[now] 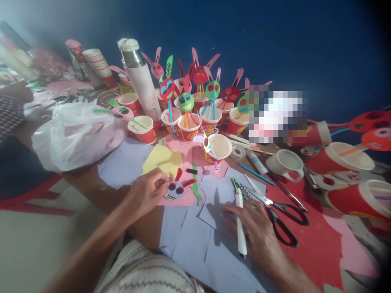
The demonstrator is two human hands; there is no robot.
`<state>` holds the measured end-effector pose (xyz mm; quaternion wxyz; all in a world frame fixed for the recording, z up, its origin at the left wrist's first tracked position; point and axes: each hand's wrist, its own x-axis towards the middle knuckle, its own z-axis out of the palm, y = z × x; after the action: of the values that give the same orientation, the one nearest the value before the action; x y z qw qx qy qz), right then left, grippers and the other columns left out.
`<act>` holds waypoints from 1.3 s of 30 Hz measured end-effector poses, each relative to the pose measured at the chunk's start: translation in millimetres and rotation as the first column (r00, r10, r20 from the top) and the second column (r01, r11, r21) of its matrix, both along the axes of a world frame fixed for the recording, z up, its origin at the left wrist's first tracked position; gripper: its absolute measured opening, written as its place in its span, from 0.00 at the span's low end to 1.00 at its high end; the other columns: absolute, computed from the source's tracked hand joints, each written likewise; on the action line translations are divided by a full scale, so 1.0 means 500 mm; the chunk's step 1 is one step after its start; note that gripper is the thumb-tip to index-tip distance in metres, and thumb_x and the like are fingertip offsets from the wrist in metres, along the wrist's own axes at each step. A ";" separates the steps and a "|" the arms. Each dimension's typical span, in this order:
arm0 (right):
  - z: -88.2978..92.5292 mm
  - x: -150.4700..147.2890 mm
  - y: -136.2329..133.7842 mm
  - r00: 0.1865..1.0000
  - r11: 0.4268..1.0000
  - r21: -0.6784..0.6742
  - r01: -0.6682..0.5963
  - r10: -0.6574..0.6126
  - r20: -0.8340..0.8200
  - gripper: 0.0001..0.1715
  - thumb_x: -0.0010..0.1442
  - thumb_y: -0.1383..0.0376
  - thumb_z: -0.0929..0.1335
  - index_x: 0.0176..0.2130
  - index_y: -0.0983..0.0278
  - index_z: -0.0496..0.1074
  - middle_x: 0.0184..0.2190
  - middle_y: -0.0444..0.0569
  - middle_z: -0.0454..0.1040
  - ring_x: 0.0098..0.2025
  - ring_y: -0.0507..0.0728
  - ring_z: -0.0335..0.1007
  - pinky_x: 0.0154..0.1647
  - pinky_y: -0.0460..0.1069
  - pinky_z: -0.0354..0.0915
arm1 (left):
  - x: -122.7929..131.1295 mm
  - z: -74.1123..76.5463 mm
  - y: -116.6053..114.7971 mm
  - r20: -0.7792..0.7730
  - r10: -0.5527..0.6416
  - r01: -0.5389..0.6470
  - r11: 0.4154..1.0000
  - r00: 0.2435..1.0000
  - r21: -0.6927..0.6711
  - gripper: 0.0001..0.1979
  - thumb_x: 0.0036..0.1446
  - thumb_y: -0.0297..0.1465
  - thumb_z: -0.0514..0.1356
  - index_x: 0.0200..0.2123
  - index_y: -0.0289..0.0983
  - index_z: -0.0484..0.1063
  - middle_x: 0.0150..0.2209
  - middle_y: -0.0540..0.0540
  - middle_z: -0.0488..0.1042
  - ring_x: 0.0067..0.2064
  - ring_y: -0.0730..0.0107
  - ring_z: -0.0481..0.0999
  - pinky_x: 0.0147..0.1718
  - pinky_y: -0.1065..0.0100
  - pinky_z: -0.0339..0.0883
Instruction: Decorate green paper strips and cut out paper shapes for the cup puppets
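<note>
So I'm sitting at the craft table and my left hand (148, 190) is pinching the edge of a little grey paper face (174, 190) with black eyes, which is lying on the pink sheet (183, 152) just beside a yellow scrap (163, 160). My right hand (255, 228) is resting flat-ish on the pale lavender paper (195, 240), fingers loosely curled around a white marker (240, 219) that's pointing toward a green cutout with black marks (236, 185). Black-handled scissors (281, 211) are lying right next to that hand, on the red paper (308, 240). Progress-wise, I'm judging it as well along: there's a whole row of red cups with finished bunny-eared faces on straws (198, 110) standing at the back, and a few more are lying on their sides off to the right (345, 162). What's looking unfinished is the one near me: the open cup (218, 148) just beyond the pink sheet has only a small piece stuck on its rim, and this grey face has no ears or straw on it yet. Loose red and green strips (191, 177) are sitting near it, so I'm guessing that's what's left to go on. The glue tube (256, 161) is nearby too.
</note>
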<state>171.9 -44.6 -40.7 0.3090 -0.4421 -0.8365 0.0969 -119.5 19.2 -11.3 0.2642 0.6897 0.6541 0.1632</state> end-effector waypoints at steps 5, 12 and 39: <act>0.000 -0.002 -0.004 0.988 0.993 -0.112 0.037 -0.053 -0.143 0.12 0.63 0.72 0.66 0.47 0.60 0.68 0.35 0.48 0.77 0.34 0.58 0.72 0.39 0.54 0.65 | 0.050 0.045 -0.025 0.397 -0.011 0.047 0.995 0.918 -0.082 0.07 0.53 0.33 0.55 0.26 0.38 0.68 0.27 0.51 0.71 0.30 0.72 0.69 0.30 0.73 0.64; 0.031 0.004 0.007 0.782 0.894 -0.449 -0.002 -0.279 -0.557 0.06 0.65 0.60 0.65 0.43 0.57 0.67 0.32 0.43 0.75 0.31 0.54 0.73 0.30 0.45 0.70 | 0.168 0.034 -0.025 0.732 0.085 0.240 0.913 0.676 -0.329 0.08 0.47 0.36 0.59 0.24 0.37 0.67 0.21 0.53 0.65 0.23 0.75 0.66 0.23 0.72 0.60; 0.024 -0.006 0.000 0.904 0.946 -0.270 0.177 -0.265 -0.335 0.09 0.62 0.72 0.65 0.40 0.58 0.63 0.33 0.43 0.71 0.34 0.52 0.72 0.35 0.45 0.68 | 0.199 -0.001 -0.017 0.706 0.191 0.134 0.916 0.682 -0.378 0.13 0.48 0.40 0.62 0.26 0.34 0.71 0.21 0.52 0.67 0.24 0.76 0.63 0.24 0.73 0.55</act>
<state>169.1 -44.5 -28.7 0.4146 -0.5418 -0.6908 0.2394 -19.8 10.7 -11.9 0.6351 0.4872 0.5238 0.2915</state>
